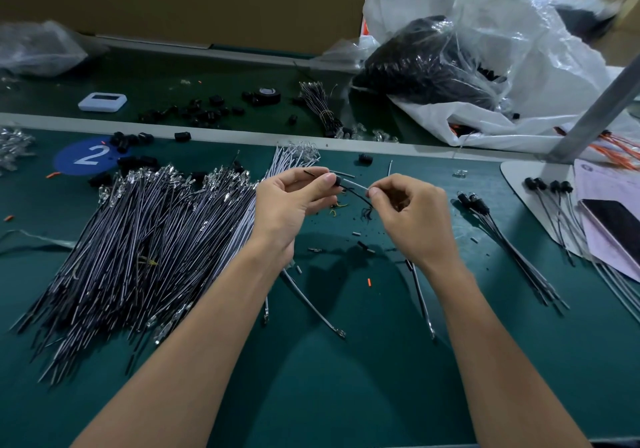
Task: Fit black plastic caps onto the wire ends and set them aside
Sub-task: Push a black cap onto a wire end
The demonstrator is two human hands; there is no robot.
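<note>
Green worktop (346,361) carries a wire pile (145,239) at left and capped wires (502,236) at right. Above it, the left hand (287,205) pinches a cap (338,181); the right hand (412,215) has its fingers (375,191) clamped on a wire (356,196) meeting the cap.

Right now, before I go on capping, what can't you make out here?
All in the head view:
1. Whether the cap is seated on the wire: too small, and partly behind the thumb of the left hand.
2. What else the right hand holds: its curled fingers hide the palm.
3. What fills the bag: glare and folds of plastic blur it.
4. The phone: cut off by the right edge.
</note>
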